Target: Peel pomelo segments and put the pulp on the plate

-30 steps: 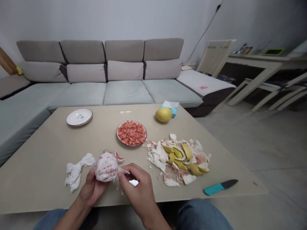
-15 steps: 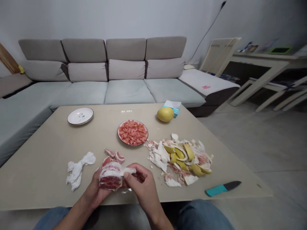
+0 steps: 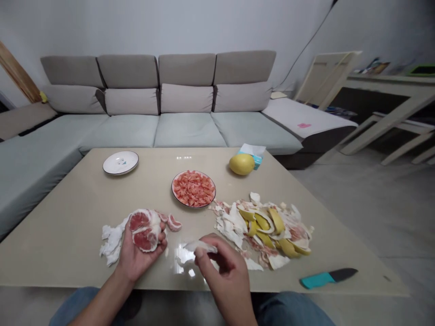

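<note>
A partly peeled red pomelo [image 3: 144,231] rests in my left hand [image 3: 137,260], its fingers curled around the white pith and the red flesh facing up. Between the thumb and fingers of my right hand [image 3: 226,271] is a strip of white pith [image 3: 200,246], held apart from the fruit. Just beyond the left hand, loose pomelo segments [image 3: 174,223] lie on the table. Crumpled white tissue [image 3: 112,242] lies left of that hand, partly hidden by it. A plate [image 3: 215,194] heaped with red pomelo pieces [image 3: 193,188] stands farther back.
A pile of yellow peel [image 3: 263,222] and white pith covers the table's right side. A teal-handled knife [image 3: 328,277] lies near the front right edge. A whole yellow pomelo [image 3: 241,164] sits by a tissue box [image 3: 257,159]. A white plate [image 3: 120,163] stands back left.
My right hand has pulled away to the right with the pith strip, now separate from the fruit. My left hand has moved left and turned the pomelo. The view has shifted slightly.
</note>
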Tool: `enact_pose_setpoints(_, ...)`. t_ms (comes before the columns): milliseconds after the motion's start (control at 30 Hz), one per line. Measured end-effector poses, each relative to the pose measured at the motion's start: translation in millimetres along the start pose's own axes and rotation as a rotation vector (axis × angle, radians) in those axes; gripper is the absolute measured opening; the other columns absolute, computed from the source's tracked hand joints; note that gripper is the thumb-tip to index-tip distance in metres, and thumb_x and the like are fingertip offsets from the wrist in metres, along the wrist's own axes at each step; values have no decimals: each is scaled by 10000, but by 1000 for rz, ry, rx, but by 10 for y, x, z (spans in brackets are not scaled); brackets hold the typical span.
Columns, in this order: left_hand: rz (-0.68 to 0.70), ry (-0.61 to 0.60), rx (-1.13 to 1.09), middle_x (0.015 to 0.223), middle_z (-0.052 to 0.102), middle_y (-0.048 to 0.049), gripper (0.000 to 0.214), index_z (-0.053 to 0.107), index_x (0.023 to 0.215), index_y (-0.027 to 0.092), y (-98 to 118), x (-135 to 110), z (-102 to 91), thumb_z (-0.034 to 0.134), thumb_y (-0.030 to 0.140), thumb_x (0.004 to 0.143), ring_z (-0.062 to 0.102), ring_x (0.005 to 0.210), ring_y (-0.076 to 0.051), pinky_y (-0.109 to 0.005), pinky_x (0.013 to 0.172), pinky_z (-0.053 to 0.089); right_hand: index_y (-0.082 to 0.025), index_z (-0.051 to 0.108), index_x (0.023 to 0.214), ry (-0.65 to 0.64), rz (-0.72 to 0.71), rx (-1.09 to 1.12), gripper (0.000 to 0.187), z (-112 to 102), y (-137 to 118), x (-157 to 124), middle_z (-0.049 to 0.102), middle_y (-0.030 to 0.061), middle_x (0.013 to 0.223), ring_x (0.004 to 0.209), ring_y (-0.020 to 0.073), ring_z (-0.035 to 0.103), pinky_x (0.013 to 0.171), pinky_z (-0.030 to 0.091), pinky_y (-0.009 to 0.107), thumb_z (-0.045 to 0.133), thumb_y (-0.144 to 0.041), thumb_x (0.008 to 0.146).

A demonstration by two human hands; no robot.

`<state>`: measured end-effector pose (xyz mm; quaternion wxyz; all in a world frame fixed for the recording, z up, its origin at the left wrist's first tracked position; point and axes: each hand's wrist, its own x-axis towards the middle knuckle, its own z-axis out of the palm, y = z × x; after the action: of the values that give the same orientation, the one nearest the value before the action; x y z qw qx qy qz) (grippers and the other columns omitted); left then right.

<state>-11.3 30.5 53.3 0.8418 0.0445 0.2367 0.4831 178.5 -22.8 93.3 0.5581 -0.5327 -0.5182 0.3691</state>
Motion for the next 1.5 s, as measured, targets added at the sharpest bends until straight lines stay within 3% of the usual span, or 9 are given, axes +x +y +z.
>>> enact_pose_setpoints(200,-82,-72,10,904,670,-126,469,666,997,140,-22,12,-35,487,556,874,590,685,-197,-355,719,485,-185,694,980,59,-154,-517,222,-449,459,281,720,92,938,794,221,680,700,523,312,500,-257,900)
enact_pose_setpoints(333,-111,-85,27,878,676,-142,526,686,955,124,-46,20,-38,457,591,879,592,686,-217,-366,717,471,-166,687,1122,182,-54,-1003,350,-816,855,467,733,135,1016,876,280,683,723,502,366,441,-165,873)
enact_pose_setpoints(433,-100,-78,56,882,687,-160,564,695,952,114,-51,23,-34,425,606,890,607,691,-234,-381,718,470,-105,673,1145,230,-96,-1192,375,-891,942,518,715,188,1050,916,304,670,755,495,391,411,-146,880)
enact_pose_setpoints(667,-92,-72,135,873,706,-165,608,703,971,114,-86,21,-70,392,631,893,640,663,-255,-375,643,487,-162,710,910,229,-356,-932,255,-559,746,498,723,112,968,906,255,654,846,488,368,474,-260,914)
enact_pose_setpoints(867,-75,-44,178,872,723,-159,575,717,937,117,-89,17,-54,414,603,895,660,667,-271,-388,621,512,-161,663,1061,74,-207,-988,281,-567,822,500,711,115,1025,905,259,656,792,471,357,452,-209,882)
enact_pose_setpoints(1133,-42,101,179,898,747,-174,464,717,965,122,-69,13,-51,482,516,895,693,709,-286,-404,644,537,-214,563,713,212,4,-964,181,-816,907,574,627,29,704,663,205,580,590,371,289,509,-324,846)
enact_pose_setpoints(1233,-56,103,193,947,747,-186,440,707,1018,113,-70,10,-80,512,485,887,705,739,-295,-408,649,547,-213,616,815,233,27,-966,117,-944,944,633,655,26,740,672,198,594,577,372,276,510,-262,827)
enact_pose_setpoints(1367,-65,62,210,978,748,-185,404,702,1039,105,-77,16,-99,544,440,880,716,760,-308,-414,655,558,-221,651,1126,244,55,-958,326,-1061,1020,661,721,37,795,726,228,655,614,421,295,543,-276,824)
enact_pose_setpoints(1500,-65,39,221,1027,745,-181,370,699,1044,100,-83,8,-86,574,404,874,725,767,-315,-415,654,568,-218,725,1037,265,53,-943,294,-1104,1076,657,760,85,859,783,279,684,653,463,349,532,-340,851)
